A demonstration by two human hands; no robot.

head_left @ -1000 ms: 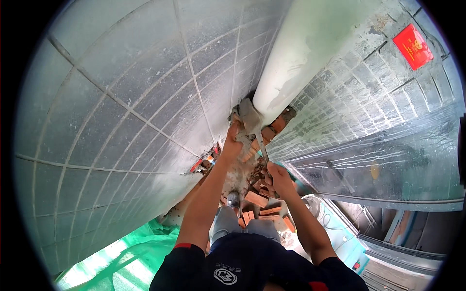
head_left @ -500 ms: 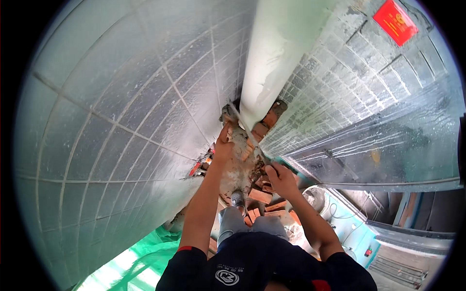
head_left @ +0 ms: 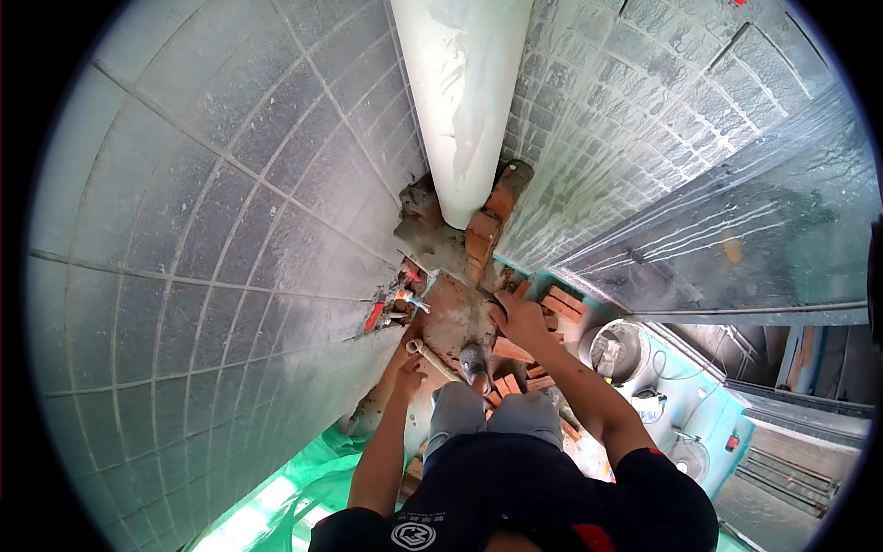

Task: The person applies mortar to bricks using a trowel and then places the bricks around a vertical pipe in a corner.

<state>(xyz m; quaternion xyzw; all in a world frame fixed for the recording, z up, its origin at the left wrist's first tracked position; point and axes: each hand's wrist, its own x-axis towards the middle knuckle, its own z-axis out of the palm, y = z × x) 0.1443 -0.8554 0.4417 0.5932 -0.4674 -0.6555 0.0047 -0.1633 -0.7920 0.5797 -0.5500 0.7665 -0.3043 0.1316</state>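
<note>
My right hand (head_left: 518, 322) is closed on the dark handle of a long, narrow masonry tool (head_left: 485, 293); its blade is hard to make out against the mortar. It hovers over a mortar-smeared patch (head_left: 451, 317) among bricks. My left hand (head_left: 409, 375) is low by the tiled wall, fingers loosely curled and apart, with nothing visible in them. Beside it a pale plastic pipe (head_left: 434, 360) rises near my knee. Further off, bricks (head_left: 482, 235) and wet mortar (head_left: 432, 241) surround the foot of a thick white pipe (head_left: 464, 120).
Tiled wall (head_left: 221, 202) stands on the left, rough tiled wall (head_left: 598, 138) on the right. Loose bricks (head_left: 563, 304) lie by my shoe (head_left: 473, 361). A bucket (head_left: 618, 351) is at the right. Small capped pipe ends (head_left: 405, 296) poke out at the left wall. Green sheeting (head_left: 322, 478) hangs lower left.
My left hand has drawn back from the mortar by the white pipe to low beside the left wall. My right hand has shifted slightly, and the tool's blade has swung away from the corner.
</note>
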